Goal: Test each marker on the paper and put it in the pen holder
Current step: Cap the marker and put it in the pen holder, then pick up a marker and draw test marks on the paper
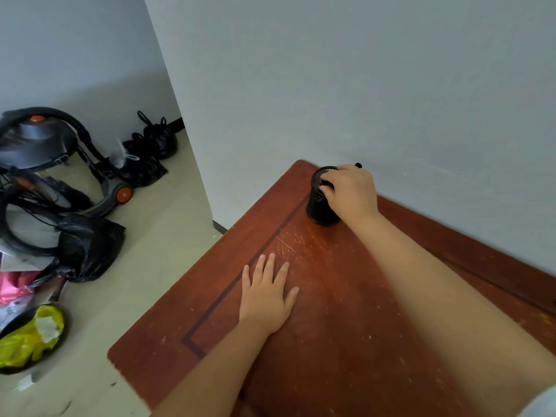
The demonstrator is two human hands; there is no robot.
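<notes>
Marker going into the pen holder

The right hand [350,188] pinches a black marker [358,165] over the pen holder [320,206] at the table's [346,326] far corner; left hand [266,296] lies flat, fingers spread. No paper shows. Next, probably release.

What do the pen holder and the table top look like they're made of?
Pen holder: probably black metal mesh, matte; a fine perforated pattern shows inside its rim, though the dark wall is hard to read. Table: reddish-brown wood or wood veneer with a slight sheen; it shows a dark inlaid border line and many pale scratches and nicks.
</notes>
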